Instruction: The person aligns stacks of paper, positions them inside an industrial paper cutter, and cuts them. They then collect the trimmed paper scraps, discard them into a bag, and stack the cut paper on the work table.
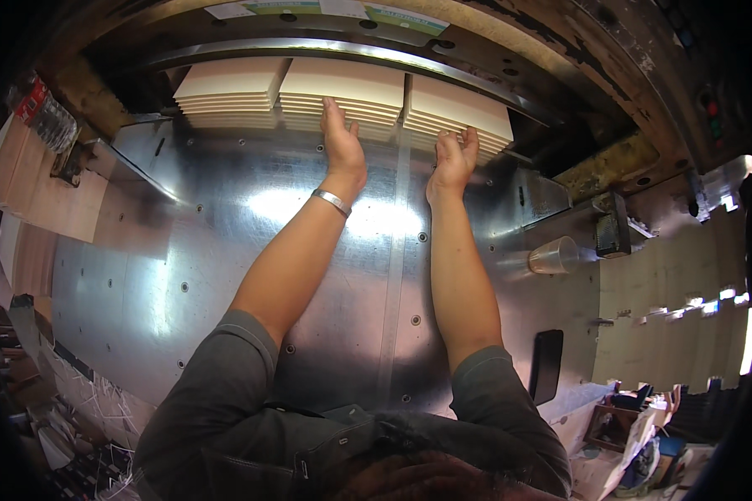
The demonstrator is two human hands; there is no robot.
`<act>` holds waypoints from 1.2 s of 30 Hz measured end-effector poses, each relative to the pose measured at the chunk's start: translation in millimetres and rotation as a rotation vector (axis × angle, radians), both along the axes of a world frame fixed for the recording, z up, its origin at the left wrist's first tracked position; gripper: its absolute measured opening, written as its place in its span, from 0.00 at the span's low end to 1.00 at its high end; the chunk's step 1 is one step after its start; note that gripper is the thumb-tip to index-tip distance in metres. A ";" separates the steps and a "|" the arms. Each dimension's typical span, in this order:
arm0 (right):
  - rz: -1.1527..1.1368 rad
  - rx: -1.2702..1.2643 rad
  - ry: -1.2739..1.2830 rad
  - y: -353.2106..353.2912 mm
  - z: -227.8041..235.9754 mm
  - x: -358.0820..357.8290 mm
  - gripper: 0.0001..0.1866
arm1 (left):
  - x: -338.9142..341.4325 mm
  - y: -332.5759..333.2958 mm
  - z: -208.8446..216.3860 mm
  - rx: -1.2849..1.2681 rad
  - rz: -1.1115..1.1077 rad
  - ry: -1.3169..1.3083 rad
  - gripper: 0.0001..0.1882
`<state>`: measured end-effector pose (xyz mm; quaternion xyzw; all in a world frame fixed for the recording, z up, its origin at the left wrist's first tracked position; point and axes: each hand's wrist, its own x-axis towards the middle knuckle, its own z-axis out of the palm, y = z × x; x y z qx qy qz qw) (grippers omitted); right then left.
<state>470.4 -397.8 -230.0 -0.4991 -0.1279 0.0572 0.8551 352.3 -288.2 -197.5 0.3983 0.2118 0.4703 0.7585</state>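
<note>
Three stacks of cream paper sheets sit side by side at the far edge of a shiny metal table, under a long metal bar [326,48]: a left stack [230,82], a middle stack [342,79] and a right stack [458,104]. Their front edges show several layers. My left hand [343,149], a metal band on its wrist, reaches to the middle stack's front edge, fingers stretched out and nothing held. At the right stack's front edge is my right hand [453,165], its fingers loosely bent and apart, with nothing seen in it.
The metal table [226,250] has small round holes. On its right are a clear plastic cup [554,255] and a black phone [546,366]. More stacked sheets [54,196] and a plastic bottle [46,117] stand at left. Pale stacks [677,284] line the right.
</note>
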 end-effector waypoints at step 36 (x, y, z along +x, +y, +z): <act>-0.027 -0.122 -0.072 2.7 6.4 -7.6 0.48 | -0.9 2.5 -2.6 0.008 -0.039 -0.005 0.43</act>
